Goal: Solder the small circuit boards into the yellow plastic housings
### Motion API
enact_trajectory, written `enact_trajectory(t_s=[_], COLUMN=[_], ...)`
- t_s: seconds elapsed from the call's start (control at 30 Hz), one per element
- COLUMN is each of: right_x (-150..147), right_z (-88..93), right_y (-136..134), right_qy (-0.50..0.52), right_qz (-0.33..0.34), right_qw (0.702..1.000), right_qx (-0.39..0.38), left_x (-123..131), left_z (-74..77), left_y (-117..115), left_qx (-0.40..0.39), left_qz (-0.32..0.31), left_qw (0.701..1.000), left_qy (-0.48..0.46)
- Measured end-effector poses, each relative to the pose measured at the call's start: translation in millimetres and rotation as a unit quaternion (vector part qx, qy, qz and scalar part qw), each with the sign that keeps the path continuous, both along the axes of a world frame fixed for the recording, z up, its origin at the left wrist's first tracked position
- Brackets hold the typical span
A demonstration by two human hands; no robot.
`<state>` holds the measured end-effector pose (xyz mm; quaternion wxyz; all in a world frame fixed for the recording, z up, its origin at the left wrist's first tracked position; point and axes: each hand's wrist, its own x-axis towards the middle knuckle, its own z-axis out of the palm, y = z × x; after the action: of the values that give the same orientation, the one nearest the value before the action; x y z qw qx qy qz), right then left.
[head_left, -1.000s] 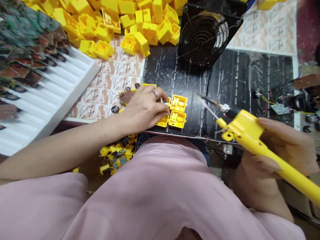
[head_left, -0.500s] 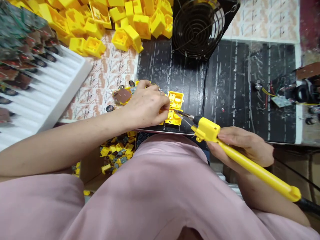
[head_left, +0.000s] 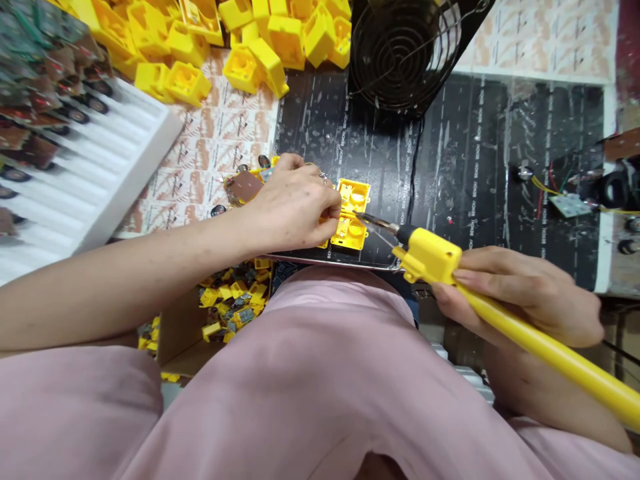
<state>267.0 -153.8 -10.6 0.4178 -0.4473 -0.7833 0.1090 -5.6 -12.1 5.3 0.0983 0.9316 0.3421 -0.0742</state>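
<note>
Gripping soldering iron (head_left: 427, 257) in right hand (head_left: 525, 293), tip at housing (head_left: 349, 233), left hand (head_left: 293, 203) clasping it

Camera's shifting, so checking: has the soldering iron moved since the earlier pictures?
Yes, left: the yellow-handled soldering iron stood off to the right of the yellow plastic housings on the black mat, and its tip now reaches them.
</note>
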Motion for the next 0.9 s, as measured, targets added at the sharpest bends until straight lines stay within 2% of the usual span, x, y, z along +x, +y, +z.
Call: enact_trajectory(t_s=[0.13, 0.27, 0.37, 0.43, 0.5, 0.57, 0.63, 0.77, 0.83, 0.9], right_x=[0, -2, -2, -1, 0, 0, 1, 4, 5, 7], right_z=[1.1, 5.2, 2.8, -2.7, -10.0, -17.1, -22.5, -26.0, -23.7, -18.4], right_y=[1, 7, 7, 4, -2, -8, -14, -21, -21, -21], right_qy=[0.011, 0.020, 0.024, 0.038, 0.055, 0.053, 0.031, 0.021, 0.023, 0.044], right_qz=[0.015, 0.033, 0.022, -0.005, -0.037, -0.069, -0.097, -0.128, -0.129, -0.100], right_qw=[0.999, 0.998, 0.999, 0.998, 0.996, 0.995, 0.994, 0.991, 0.991, 0.994], right_qx=[0.041, 0.042, 0.042, 0.051, 0.053, 0.052, 0.042, 0.031, 0.027, 0.027], left_x=[1, 1, -1, -4, -9, -15, -21, -28, -29, -29], left_z=[-1.7, -3.8, -1.1, 2.1, 3.0, -1.0, -10.1, -29.7, -32.4, -29.2], left_y=[1, 3, -1, -10, -20, -30, -35, -32, -30, -30], left_qx=[0.013, 0.021, 0.037, 0.086, 0.169, 0.249, 0.283, 0.247, 0.202, 0.140], left_qz=[-0.003, -0.005, -0.014, -0.039, -0.067, -0.079, -0.077, -0.054, -0.041, -0.024], left_qw=[1.000, 1.000, 0.999, 0.996, 0.983, 0.963, 0.949, 0.942, 0.951, 0.966], left_qy=[0.005, -0.001, 0.002, 0.002, -0.018, -0.062, -0.116, -0.219, -0.233, -0.218])
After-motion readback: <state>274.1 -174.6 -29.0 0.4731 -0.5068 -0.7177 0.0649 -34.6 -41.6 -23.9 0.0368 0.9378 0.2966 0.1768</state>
